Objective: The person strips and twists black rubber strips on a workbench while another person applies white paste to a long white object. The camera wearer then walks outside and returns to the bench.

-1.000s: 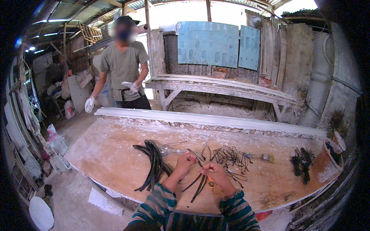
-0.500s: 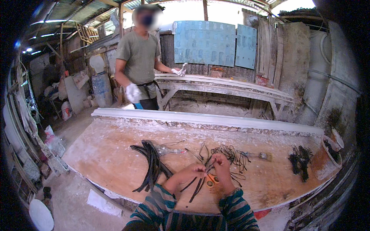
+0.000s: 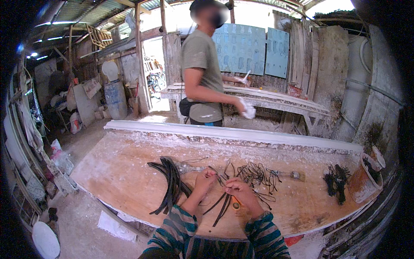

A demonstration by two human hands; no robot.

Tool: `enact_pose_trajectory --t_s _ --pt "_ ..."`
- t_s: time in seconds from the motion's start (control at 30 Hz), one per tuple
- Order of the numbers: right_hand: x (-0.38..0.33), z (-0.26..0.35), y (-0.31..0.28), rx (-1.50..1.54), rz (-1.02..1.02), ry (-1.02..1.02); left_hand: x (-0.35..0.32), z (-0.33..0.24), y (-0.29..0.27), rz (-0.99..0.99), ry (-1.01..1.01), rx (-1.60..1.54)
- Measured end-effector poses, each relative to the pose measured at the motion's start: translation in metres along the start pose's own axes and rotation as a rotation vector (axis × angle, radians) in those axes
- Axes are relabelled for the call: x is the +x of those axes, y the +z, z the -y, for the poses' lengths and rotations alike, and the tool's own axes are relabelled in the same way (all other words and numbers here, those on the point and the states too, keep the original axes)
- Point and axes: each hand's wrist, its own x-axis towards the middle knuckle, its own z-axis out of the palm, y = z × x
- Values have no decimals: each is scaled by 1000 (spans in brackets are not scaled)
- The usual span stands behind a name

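Both hands are pinched over the near middle of the wooden tabletop. Between them runs a thin black strip; my left hand (image 3: pixel 205 182) grips one end and my right hand (image 3: pixel 239 190), lower and to the right, grips the other. Loose black strips (image 3: pixel 222 209) lie below the fingers. Orange-handled scissors (image 3: pixel 236 203) rest partly under my right hand. Left of my left hand is a thick bundle of black strips (image 3: pixel 165 185). A tangle of thin black cords (image 3: pixel 260 176) lies just beyond my right hand.
A brush (image 3: pixel 294 175) lies right of the cords. Farther right are a black bunch (image 3: pixel 336 182) and a dusty bucket (image 3: pixel 363 183) holding dark material. A long white moulding (image 3: pixel 233 134) lines the table's far edge. Behind it, a masked person (image 3: pixel 202 77) wears white gloves near another bench (image 3: pixel 276 97).
My left hand has moved up and left, and my right hand down and slightly left, so they are farther apart. The other person has walked rightward and now stands side-on.
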Motion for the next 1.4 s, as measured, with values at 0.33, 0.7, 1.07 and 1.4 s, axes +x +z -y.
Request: enact_pose_trajectory --t_s 0.33,0.7,1.07,1.4 --pt "-6 14 5 141 172 74 -2 -2 0 136 35 142" --pt "-2 17 1 235 -106 101 -8 -10 2 481 -47 213" --pt "6 -4 -6 -307 -409 -155 -25 -35 14 729 -120 223" --pt "8 -21 -7 -325 -521 -116 -28 -31 20 778 -111 209"
